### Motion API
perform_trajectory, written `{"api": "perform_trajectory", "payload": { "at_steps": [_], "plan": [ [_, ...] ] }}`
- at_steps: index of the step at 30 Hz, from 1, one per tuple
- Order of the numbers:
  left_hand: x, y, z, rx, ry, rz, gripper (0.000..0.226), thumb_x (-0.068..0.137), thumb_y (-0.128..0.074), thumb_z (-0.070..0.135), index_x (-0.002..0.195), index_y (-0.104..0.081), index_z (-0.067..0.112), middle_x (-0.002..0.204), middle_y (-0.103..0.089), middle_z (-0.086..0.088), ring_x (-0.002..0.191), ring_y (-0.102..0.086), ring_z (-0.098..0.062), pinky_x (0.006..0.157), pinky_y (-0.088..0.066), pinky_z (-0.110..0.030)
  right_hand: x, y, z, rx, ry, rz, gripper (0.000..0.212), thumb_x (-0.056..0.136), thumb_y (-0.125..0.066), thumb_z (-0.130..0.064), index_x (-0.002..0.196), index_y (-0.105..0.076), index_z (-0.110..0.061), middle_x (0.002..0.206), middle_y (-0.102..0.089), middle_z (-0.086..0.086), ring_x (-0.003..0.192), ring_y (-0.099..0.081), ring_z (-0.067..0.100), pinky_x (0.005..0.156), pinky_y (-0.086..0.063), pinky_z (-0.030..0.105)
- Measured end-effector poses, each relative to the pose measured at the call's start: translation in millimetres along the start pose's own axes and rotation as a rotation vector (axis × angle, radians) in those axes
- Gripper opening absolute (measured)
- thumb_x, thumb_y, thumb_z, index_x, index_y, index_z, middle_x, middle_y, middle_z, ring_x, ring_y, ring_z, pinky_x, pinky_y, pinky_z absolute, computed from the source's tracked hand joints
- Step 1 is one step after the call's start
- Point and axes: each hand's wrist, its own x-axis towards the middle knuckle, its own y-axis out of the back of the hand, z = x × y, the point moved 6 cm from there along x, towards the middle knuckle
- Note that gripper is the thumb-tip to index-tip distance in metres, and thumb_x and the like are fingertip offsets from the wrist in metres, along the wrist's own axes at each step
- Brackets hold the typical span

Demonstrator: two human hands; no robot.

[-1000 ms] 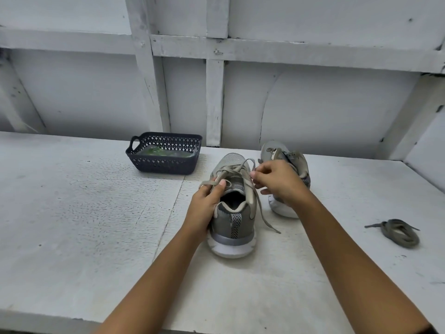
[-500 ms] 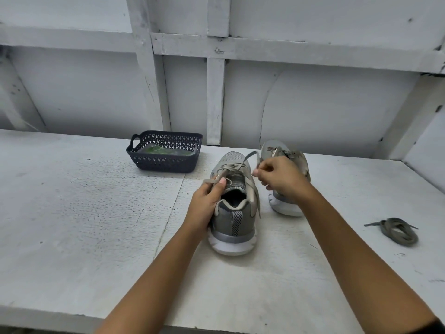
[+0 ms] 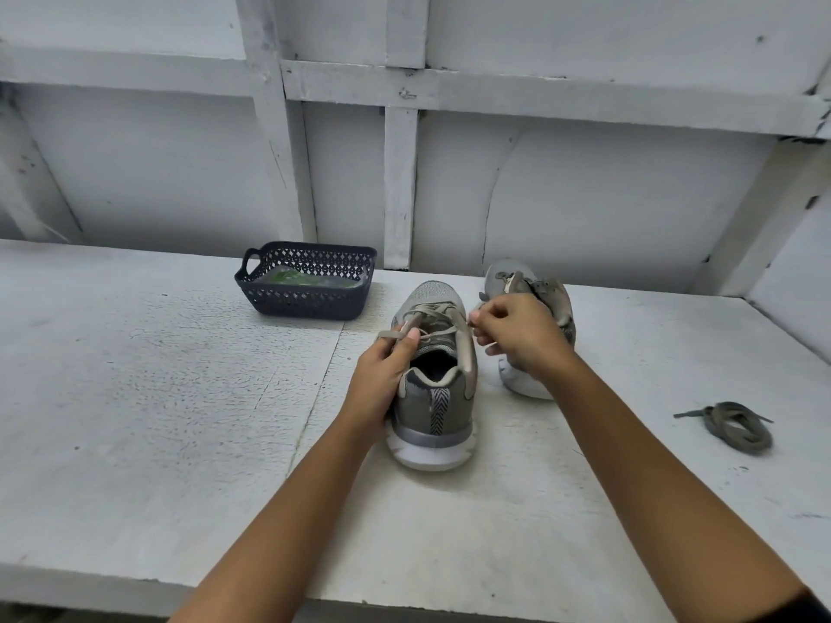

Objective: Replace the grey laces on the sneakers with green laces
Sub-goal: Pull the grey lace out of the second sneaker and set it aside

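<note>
Nothing legible anywhere: no words, brand marks, numbers or signs. Closest to a marking, a black-and-white chevron strip [image 3: 440,406] down the heel of the grey mesh sneaker with white sole [image 3: 416,409] at centre, bearing no letters. At 10 o'clock, inside the dark perforated plastic basket [image 3: 310,305], a clear packet with green contents [image 3: 306,280], too blurred to read.

A rough white table [image 3: 135,397] stands against a white panelled wall [image 3: 584,195] with painted timber framing [image 3: 400,186].
</note>
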Motion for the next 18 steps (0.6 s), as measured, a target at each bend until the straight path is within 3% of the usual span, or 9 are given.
{"api": "perform_trajectory", "payload": {
  "at_steps": [3, 6, 10, 12, 14, 18],
  "plan": [
    [-2.1, -0.9, 0.8, 0.006, -0.003, 0.002, 0.029, 0.093, -0.056, 0.018, 0.116, -0.062, 0.001, 0.108, -0.068, -0.012, 0.096, -0.065, -0.019, 0.08, -0.053, -0.022, 3.0, 8.1, -2.0, 0.119, -0.034, 0.101, 0.031, 0.096, -0.044, -0.004, 0.069, -0.056, -0.01, 0.065, -0.056, 0.005, 0.053, -0.053, 0.01, 0.041, -0.045, 0.015],
    [0.0, -1.3, -1.1, 0.062, 0.015, -0.016, 0.021, 0.093, -0.057, 0.021, 0.107, -0.066, 0.008, 0.109, -0.069, -0.011, 0.104, -0.064, -0.023, 0.092, -0.05, -0.031, -0.3, 27.7, -7.1, 0.095, -0.004, 0.297, 0.024, 0.097, -0.04, -0.008, 0.08, -0.057, -0.007, 0.071, -0.06, 0.008, 0.055, -0.059, 0.011, 0.047, -0.05, 0.021],
    [1.5, 2.3, 3.9, 0.275, -0.003, -0.076, 0.023, 0.094, -0.055, 0.031, 0.103, -0.068, 0.015, 0.108, -0.07, -0.005, 0.108, -0.063, -0.019, 0.099, -0.047, -0.035, -7.4, 57.7, -18.4, 0.066, 0.139, 0.567, 0.02, 0.098, -0.044, -0.017, 0.082, -0.05, -0.007, 0.067, -0.06, 0.006, 0.062, -0.065, 0.025, 0.057, -0.057, 0.042],
    [-1.7, 6.6, 15.6, 0.518, -0.016, -0.114, 0.027, 0.093, -0.053, 0.041, 0.097, -0.068, 0.019, 0.096, -0.07, 0.004, 0.1, -0.063, -0.014, 0.089, -0.049, -0.026, -11.4, 53.6, -20.1, 0.073, 0.141, 0.497, 0.024, 0.097, -0.049, -0.021, 0.077, -0.05, -0.009, 0.06, -0.058, 0.003, 0.054, -0.063, 0.022, 0.054, -0.057, 0.042],
    [-6.5, 12.3, 31.3, 0.771, 0.032, -0.181, 0.031, 0.092, -0.047, 0.051, 0.086, -0.065, 0.026, 0.086, -0.065, 0.005, 0.09, -0.06, -0.014, 0.078, -0.048, -0.026, -15.7, 36.6, -14.7, 0.009, 0.087, 0.358, 0.031, 0.097, -0.052, -0.027, 0.071, -0.052, -0.01, 0.06, -0.06, 0.007, 0.051, -0.064, 0.02, 0.055, -0.056, 0.04],
    [-9.8, 26.8, 59.6, 1.107, 0.171, -0.264, 0.057, 0.091, -0.038, 0.059, 0.094, -0.067, 0.009, 0.093, -0.068, -0.003, 0.082, -0.065, -0.018, 0.067, -0.052, -0.029, -25.8, 0.0, 1.1, -0.11, 0.081, 0.173, 0.038, 0.095, -0.051, -0.037, 0.079, -0.063, -0.005, 0.073, -0.065, 0.01, 0.071, -0.065, 0.027, 0.066, -0.054, 0.037]
  ]
}}
